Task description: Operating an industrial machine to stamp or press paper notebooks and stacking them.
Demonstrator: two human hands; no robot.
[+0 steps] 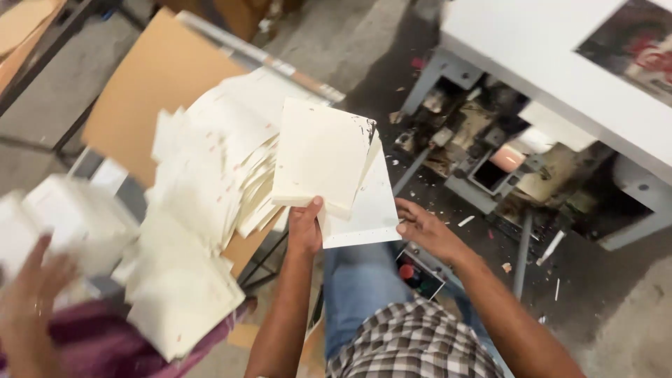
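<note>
Right now the left hand (305, 227) holds a thick stack (318, 157) of cream cards up in the air, over the person's lap. Its fingers are pinching the bottom edge, with the thumb on top. The right hand (423, 229) is just beside a flat sheet (367, 210) that sits under the stack. Its fingers are spread and curled a little, and they hold nothing.

To do this well, the cards should probably stay square, so none slide out. A firm pinch low down looks fine, but the stack's far corner is dark and chipped, so it may need care.

On the left, a big messy pile (210, 175) of cards leans on a brown board (157, 84). The pile touches the stack's left side, so a bump could make it slip. Another person's hand (28, 308), blurred, is at more cards near the left corner.

On the right there is open room over the floor (616, 301). A grey machine (504, 161) with a white top stands close, with hard edges.
</note>
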